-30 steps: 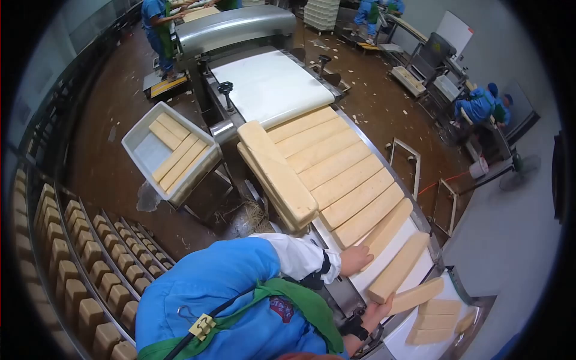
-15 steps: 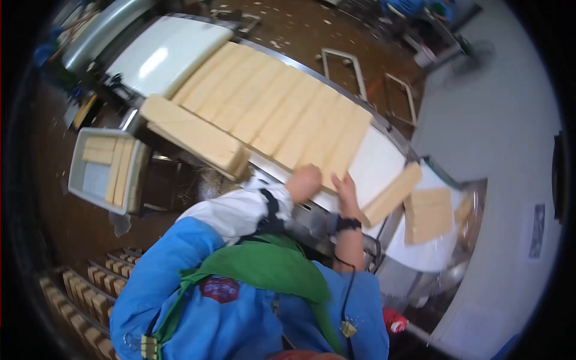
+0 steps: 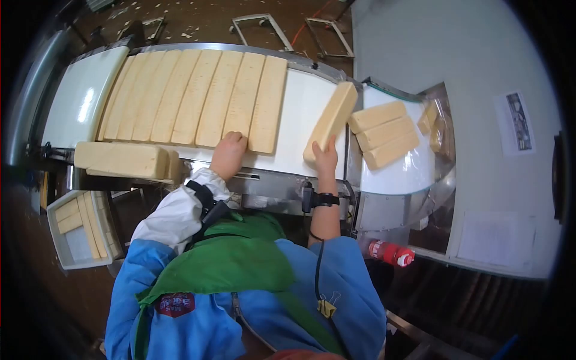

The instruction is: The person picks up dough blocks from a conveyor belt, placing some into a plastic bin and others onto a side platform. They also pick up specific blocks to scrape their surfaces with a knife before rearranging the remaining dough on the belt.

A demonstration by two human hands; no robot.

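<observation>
Several long pale yellow slabs (image 3: 198,96) lie side by side on the white conveyor belt (image 3: 300,114). My left hand (image 3: 228,151) rests on the near ends of two slabs in that row. My right hand (image 3: 326,161) grips the near end of a single slab (image 3: 331,120) that lies apart from the row, angled toward the belt's right end. A few shorter slabs (image 3: 384,133) lie on the lower white chute (image 3: 399,174) further right.
A stack of slabs (image 3: 123,159) sits on the conveyor's near edge at left. A white tub (image 3: 67,243) holding a few slabs stands lower left. A red bottle (image 3: 387,252) lies below the chute. A grey wall is on the right.
My view has swung so that the belt now runs across the picture. My right hand has gone from the row's last slab to the single slab. The left hand stays at the row's near ends.
</observation>
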